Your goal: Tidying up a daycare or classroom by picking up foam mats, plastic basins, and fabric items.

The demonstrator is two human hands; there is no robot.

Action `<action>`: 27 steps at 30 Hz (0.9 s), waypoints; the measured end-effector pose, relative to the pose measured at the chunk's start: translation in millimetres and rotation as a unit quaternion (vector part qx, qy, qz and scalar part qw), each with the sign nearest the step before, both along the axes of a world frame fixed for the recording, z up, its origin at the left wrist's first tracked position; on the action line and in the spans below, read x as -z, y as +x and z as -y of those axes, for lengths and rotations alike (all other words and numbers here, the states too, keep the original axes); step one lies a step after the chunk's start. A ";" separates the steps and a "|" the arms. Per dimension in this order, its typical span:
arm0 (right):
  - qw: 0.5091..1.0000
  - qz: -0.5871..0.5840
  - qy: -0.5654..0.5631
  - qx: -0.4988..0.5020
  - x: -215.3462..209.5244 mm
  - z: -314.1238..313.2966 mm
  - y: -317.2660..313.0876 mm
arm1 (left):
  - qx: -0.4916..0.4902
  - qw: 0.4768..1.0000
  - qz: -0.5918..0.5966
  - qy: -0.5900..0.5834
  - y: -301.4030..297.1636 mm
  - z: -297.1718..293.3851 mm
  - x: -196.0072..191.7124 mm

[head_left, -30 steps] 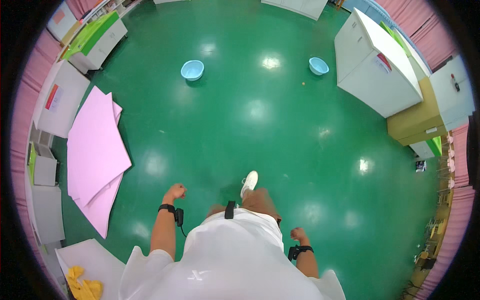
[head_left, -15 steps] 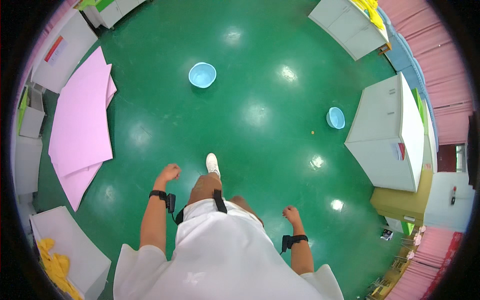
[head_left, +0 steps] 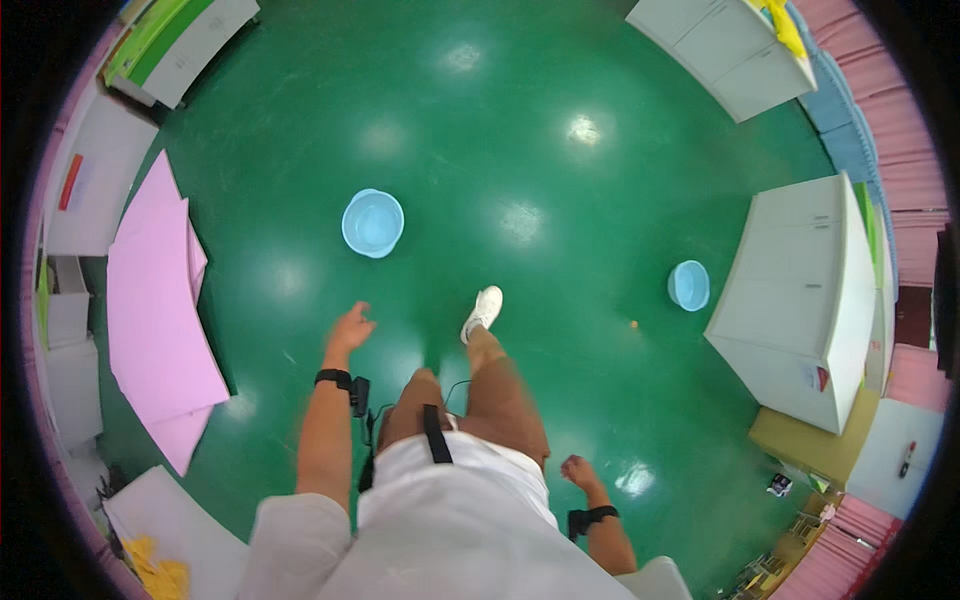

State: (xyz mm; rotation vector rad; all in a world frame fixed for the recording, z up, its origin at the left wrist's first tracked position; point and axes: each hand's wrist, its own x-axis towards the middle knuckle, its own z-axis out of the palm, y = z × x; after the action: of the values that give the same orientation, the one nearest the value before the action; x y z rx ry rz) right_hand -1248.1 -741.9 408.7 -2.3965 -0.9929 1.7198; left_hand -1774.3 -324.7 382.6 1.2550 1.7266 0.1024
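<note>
My left hand (head_left: 351, 328) hangs over the green floor on the left, its fingers apart and holding nothing. The nearest thing to it is the larger light-blue plastic basin (head_left: 373, 222), which sits on the floor ahead and apart from it. By my right hip, my right hand (head_left: 578, 470) is held low with loosely bent fingers and nothing in them. A smaller-looking light-blue basin (head_left: 689, 286) rests farther off to the right, beside a white cabinet. Neither basin is touched. Black straps with small devices circle both forearms.
Large pink boards (head_left: 160, 310) lie stacked on the left. The white cabinet (head_left: 785, 290) stands at the right, another white cabinet (head_left: 715, 50) at the far right. A small orange object (head_left: 634, 324) lies near the smaller basin. A white table (head_left: 185, 525) with yellow cloth stands lower left.
I have stepped forward; my other foot is now in front. Both basins appear nearer and lower in view. My left hand has swung forward and its fingers have loosened.
</note>
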 end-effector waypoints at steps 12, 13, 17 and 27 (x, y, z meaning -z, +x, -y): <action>0.957 0.165 -0.171 -0.165 -8.5 14.7 55.2 | 0.085 0.995 -0.055 -0.015 86.2 -230.5 368.8; 0.963 0.091 -0.246 -0.064 -15.1 13.9 15.7 | 0.108 0.982 -0.149 -0.050 57.2 -229.3 382.8; 0.904 0.007 -0.395 0.164 -29.5 -33.5 -60.1 | 0.163 0.952 -0.242 -0.090 -4.6 -249.3 444.8; 0.834 -0.029 -0.436 0.336 -65.9 -94.0 -105.9 | 0.320 0.886 -0.321 -0.097 35.3 -289.1 464.2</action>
State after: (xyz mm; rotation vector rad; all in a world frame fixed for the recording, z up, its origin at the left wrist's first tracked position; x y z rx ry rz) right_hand -1354.0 -647.9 474.6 -2.5361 0.8015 2.1182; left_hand -1739.0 -35.6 -81.7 1.7560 1.6809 -0.9495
